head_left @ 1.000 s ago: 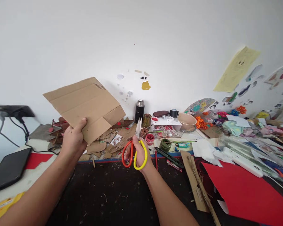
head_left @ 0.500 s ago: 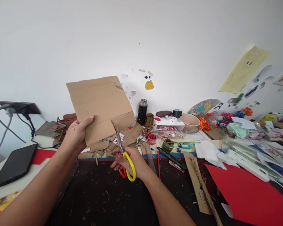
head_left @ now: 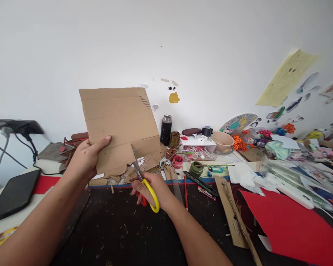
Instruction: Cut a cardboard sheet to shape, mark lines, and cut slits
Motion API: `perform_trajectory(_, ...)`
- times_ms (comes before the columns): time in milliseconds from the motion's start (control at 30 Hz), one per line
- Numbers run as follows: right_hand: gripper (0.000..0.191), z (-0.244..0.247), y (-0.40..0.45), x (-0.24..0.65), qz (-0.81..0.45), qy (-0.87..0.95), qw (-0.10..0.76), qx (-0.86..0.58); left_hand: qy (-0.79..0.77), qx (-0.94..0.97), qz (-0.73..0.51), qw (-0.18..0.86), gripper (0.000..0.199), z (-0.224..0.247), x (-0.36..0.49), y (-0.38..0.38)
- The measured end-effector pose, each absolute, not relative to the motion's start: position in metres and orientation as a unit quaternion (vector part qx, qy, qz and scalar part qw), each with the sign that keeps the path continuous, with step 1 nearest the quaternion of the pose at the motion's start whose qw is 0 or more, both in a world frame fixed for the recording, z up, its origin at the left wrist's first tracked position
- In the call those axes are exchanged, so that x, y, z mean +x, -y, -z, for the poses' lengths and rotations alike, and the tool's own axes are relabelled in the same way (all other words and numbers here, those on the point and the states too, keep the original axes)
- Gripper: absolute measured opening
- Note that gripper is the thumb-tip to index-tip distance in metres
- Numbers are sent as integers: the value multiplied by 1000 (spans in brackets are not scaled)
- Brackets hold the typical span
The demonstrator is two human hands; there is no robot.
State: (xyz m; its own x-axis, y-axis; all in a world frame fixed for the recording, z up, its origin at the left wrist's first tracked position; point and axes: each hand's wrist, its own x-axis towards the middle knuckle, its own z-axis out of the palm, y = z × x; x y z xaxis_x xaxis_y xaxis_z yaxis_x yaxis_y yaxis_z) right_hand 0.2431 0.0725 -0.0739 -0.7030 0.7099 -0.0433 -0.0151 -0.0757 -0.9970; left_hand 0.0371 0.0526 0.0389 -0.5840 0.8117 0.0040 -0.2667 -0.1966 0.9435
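My left hand [head_left: 84,159] grips a flat piece of brown cardboard [head_left: 118,118] by its lower left side, thumb on the near face, holding it raised above the desk. A slit runs up from the cardboard's lower edge, and the strip to its right looks bent back. In my right hand [head_left: 152,186] are scissors with one yellow and one red handle [head_left: 155,201]. Their blades [head_left: 137,168] point up at the slit's lower end. Whether the blades touch the cardboard I cannot tell.
Cardboard scraps [head_left: 150,162] lie behind my hands, near a black flask [head_left: 165,131], paint jars [head_left: 178,161] and a green cutter knife [head_left: 201,183]. Red paper [head_left: 291,225] and a cardboard strip [head_left: 231,214] lie right. A black tablet [head_left: 13,194] is at left.
The cardboard has turned slightly more upright, and its right part has shifted a little right. The scissors' blades have come closer together and sit slightly lower. Both hands keep their hold.
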Motion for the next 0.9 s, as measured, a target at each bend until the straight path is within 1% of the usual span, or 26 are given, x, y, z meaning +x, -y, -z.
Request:
perform_trajectory(133,75,70,-71,243,-671,623,293,-277,-538,283,-683,405,63,-38,40,-49)
perform_trajectory(300,72,72,-73,244,-670,614,318,-271,-555,328,-634,427,75,-30,46,-49)
perform_trajectory(433,67,72,-72,245,-652,615,336,-289,-557,349,-620,428,74,-24,50,-50)
perform_trajectory(667,63,68,-70,244,-620,630,344,-318,-557,344,-618,436,76,-24,54,-48)
perform_trajectory(833,61,74,-72,243,-638,611,348,-313,-566,374,-600,424,68,-21,52,-47)
perform_trajectory(900,60,74,-72,243,-634,613,353,-313,-563,372,-600,430,70,-18,53,-47)
